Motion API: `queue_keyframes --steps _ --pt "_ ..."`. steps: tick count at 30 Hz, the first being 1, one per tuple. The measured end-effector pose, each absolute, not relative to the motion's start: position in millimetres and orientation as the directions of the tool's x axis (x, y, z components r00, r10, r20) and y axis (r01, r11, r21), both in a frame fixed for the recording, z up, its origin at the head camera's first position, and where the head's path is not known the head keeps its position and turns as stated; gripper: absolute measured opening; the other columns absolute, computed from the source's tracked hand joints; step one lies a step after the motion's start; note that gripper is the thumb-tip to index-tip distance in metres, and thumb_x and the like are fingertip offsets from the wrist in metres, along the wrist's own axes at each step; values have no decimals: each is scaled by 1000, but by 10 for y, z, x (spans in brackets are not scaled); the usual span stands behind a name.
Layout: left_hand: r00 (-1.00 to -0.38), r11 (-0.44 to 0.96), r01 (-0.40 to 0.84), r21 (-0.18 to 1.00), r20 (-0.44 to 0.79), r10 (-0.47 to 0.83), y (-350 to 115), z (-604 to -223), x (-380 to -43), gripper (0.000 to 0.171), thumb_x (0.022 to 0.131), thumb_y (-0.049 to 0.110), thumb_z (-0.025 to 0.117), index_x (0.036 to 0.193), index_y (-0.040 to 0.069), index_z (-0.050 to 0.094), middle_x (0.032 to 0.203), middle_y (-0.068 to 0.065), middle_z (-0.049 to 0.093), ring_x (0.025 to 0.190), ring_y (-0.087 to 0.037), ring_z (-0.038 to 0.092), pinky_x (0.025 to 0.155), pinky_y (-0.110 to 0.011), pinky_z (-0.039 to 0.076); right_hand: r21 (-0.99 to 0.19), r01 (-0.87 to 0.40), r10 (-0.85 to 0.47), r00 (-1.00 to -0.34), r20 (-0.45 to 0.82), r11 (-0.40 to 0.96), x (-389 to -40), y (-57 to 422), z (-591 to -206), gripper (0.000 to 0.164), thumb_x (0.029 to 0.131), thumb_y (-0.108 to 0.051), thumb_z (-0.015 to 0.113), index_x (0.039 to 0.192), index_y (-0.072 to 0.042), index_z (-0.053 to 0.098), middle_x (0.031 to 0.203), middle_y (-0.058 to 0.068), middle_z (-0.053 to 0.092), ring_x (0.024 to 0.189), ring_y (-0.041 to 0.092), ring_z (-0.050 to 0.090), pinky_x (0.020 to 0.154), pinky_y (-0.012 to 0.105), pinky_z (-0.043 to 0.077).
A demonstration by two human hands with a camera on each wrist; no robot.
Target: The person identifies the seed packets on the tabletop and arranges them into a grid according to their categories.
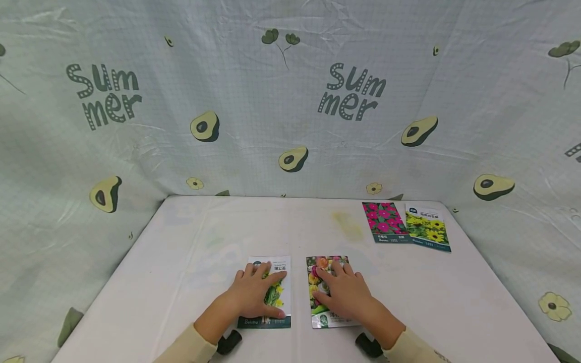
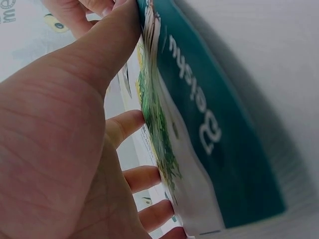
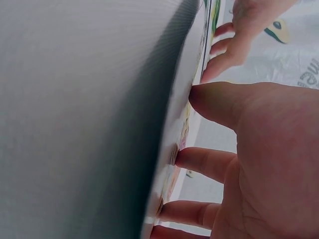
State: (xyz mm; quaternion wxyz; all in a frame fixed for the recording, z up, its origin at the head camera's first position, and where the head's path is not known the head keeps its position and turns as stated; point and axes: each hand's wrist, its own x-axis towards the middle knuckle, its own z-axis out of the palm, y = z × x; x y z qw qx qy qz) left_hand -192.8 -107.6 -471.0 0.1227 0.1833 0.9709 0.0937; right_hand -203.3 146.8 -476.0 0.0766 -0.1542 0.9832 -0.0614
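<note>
Two flower seed packets lie side by side on the white table (image 1: 218,242), each under a hand. Spread fingers of my left hand (image 1: 254,290) rest on the left packet (image 1: 275,294), which pictures yellow flowers on white above a dark teal band. In the left wrist view, this packet's teal band (image 2: 224,164) with white lettering bulges up towards the camera. My right hand (image 1: 348,292) lies with fingers apart on a packet printed with multicoloured blooms (image 1: 313,285), covering much of its right side. The right wrist view shows straight fingers (image 3: 207,162) touching the packet's face.
At the back right lie two more packets, one with magenta flowers (image 1: 386,219) and one with yellow flowers (image 1: 426,228), their edges overlapping. A cloth (image 1: 254,101) printed with avocados surrounds the table. Black devices (image 1: 229,343) sit at both wrists.
</note>
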Motion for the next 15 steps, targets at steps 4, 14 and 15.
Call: queue_keyframes --steps 4,14,15 --pt "-904 915 335 225 -198 380 -1080 -4716 -1928 95 72 76 76 153 36 47 160 -13 39 133 -41 39 99 -57 37 -149 -297 -316 -940 -128 943 -2030 1469 -4750 66 93 -63 64 148 -28 57 151 16 49 134 40 47 103 63 43" --pt "-902 913 336 230 -200 382 -1085 -4720 -1926 95 72 76 76 153 36 46 160 -12 38 133 -41 39 99 -58 36 -127 -301 -317 -939 -132 945 -2027 1458 -4737 66 93 -63 64 148 -28 57 150 17 50 134 40 48 103 62 44" --pt "-902 913 337 231 -200 383 -1086 -4720 -1925 95 72 76 76 153 36 46 160 -12 38 133 -41 39 99 -58 36 -125 -299 -315 -940 -135 946 -2026 1456 -4736 66 93 -64 64 148 -28 57 150 17 50 134 40 48 103 62 44"
